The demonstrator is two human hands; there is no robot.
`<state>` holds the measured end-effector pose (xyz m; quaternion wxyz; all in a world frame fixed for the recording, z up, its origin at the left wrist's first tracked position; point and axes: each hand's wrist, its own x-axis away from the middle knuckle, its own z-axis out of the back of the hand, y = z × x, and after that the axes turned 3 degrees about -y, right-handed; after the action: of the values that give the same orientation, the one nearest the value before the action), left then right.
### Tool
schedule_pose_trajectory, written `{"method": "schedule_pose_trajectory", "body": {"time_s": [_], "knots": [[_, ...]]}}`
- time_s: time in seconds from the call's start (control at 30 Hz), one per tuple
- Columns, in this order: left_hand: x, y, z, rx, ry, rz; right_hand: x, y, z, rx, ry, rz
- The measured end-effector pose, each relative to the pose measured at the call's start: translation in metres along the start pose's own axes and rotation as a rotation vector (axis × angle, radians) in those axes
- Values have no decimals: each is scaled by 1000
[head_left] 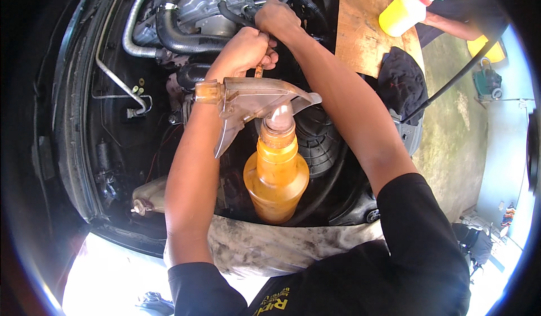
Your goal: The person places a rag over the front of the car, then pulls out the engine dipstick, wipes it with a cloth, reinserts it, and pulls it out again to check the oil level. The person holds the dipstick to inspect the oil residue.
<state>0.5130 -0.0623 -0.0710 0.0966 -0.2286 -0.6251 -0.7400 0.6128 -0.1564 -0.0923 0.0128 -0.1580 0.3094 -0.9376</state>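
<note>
Head view: engine bay seen from above; clock hrs read from pic ctr.
L hand [248,51]: approx 12, just above ctr; fingers curled closed round orange stick, back of hand up.
Orange stick [258,71]: approx 12, short end pokes out below L fist; rest hidden.
R hand [277,18]: 12, higher up than L, close beside it; fingers bent, tips hidden; can't tell what, if anything, they grip.
Small hose [232,14]: btwn 11 & 12, black, runs twd R hand; contact can't tell.
Engine [211,3]: 11 to 12, grey metal.
Big hose [179,38]: 11, black, curves twd L hand.
Metal pipe [131,31]: btwn 10 & 11, bent, silvery.
Funnel [253,97]: 12, nr ctr, clear plastic, tilted, at top of bottle, btwn forearms; how joined can't tell.
Bottle [276,175]: 6, nr ctr, amber, upright.
Tank [151,195]: 8, pale plastic, partly behind L forearm.
Cover cloth [262,245]: 6, pale w/ dark stains, along bay edge.
Board [360,31]: 1, brown, stained.
Rag [401,85]: 2, black, bunched by board's lower end.
Spray bottle [401,14]: btwn 1 & 2, yellow w/ red-white top, over board; co-worker's arm [453,25] right beside.
Rod [451,82]: 2, dark, slanting.
</note>
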Motion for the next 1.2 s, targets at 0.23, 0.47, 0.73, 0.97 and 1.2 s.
{"method": "schedule_pose_trajectory", "body": {"time_s": [0.23, 0.47, 0.73, 0.97, 1.2], "knots": [[5, 6, 1, 32, -9, 28, 2, 6, 1, 17, -34, 24], [7, 5, 4, -266, -23, -40, 9, 4, 3, -34, 39, 21], [14, 3, 17, -660, 112, -159, 16, 2, -7, -46, 95, 67], [5, -6, 12, -845, 220, -141, -6, 24, -28, 39, 220, 230], [-8, -9, -11, -755, 292, -124, -33, 55, -31, 468, 336, 601]]}}
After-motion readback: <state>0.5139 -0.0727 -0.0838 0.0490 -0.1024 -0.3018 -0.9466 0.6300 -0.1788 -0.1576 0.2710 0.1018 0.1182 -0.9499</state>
